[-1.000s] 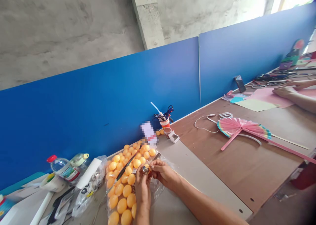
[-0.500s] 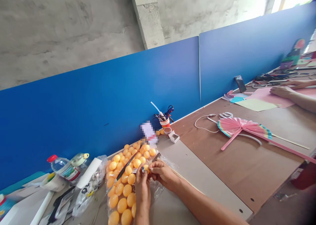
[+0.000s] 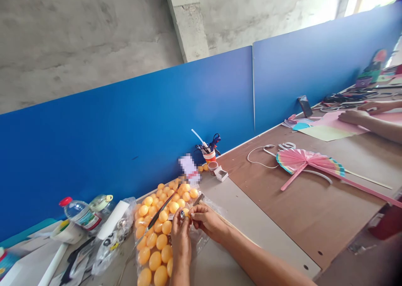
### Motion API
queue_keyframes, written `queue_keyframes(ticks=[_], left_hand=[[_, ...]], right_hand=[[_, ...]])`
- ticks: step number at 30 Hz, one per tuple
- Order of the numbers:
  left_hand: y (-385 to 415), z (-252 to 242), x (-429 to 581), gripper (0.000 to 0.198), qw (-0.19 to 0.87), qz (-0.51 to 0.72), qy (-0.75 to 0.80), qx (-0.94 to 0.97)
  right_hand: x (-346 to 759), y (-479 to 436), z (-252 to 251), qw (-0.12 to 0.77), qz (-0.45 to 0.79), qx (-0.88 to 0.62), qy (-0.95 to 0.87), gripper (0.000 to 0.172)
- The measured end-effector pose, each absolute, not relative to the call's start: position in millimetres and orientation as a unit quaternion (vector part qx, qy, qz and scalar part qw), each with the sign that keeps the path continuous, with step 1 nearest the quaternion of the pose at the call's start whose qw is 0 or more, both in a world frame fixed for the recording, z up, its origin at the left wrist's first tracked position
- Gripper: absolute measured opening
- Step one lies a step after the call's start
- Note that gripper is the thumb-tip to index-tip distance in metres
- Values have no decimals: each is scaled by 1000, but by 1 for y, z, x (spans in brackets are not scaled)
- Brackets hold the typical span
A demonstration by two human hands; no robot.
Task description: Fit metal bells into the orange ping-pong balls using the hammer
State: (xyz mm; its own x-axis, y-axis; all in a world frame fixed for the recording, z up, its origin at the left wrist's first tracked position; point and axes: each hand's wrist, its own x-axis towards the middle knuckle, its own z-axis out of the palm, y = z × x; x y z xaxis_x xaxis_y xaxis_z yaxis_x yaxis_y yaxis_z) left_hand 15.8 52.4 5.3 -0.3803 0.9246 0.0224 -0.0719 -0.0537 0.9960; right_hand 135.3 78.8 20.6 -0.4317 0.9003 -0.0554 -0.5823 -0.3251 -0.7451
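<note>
A small, light, probably slippery metal bell is pinched between left hand and right hand fingertips, above a bag of orange balls.

Both hands up together, low centre. Left hand stands upright, forearm rising straight from the bottom edge, wrist unbent, fingers curled in w/ thumb and index tips pinched shut at the top. Right hand comes in from the lower right, bare forearm running diagonally, wrist slightly cocked, knuckles up, fingers bent and closed in a pinch. Fingertips of both meet at one spot, right tips touching left tips, palms facing each other.
</note>
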Motion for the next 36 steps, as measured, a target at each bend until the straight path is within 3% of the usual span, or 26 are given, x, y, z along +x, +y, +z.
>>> queue_keyframes(ticks=[9, 16, 36], left_hand=[[57, -5, 14, 61, 388, 616, 572, 378], [55, 0, 12, 58, 368, 559, 605, 431], [54, 1, 17, 47, 368, 642, 558, 376]], right_hand=[[134, 79, 17, 487, 755, -256, -357, 23], [132, 80, 19, 511, 717, -265, -393, 9], [125, 82, 7, 516, 678, -300, -430, 10]])
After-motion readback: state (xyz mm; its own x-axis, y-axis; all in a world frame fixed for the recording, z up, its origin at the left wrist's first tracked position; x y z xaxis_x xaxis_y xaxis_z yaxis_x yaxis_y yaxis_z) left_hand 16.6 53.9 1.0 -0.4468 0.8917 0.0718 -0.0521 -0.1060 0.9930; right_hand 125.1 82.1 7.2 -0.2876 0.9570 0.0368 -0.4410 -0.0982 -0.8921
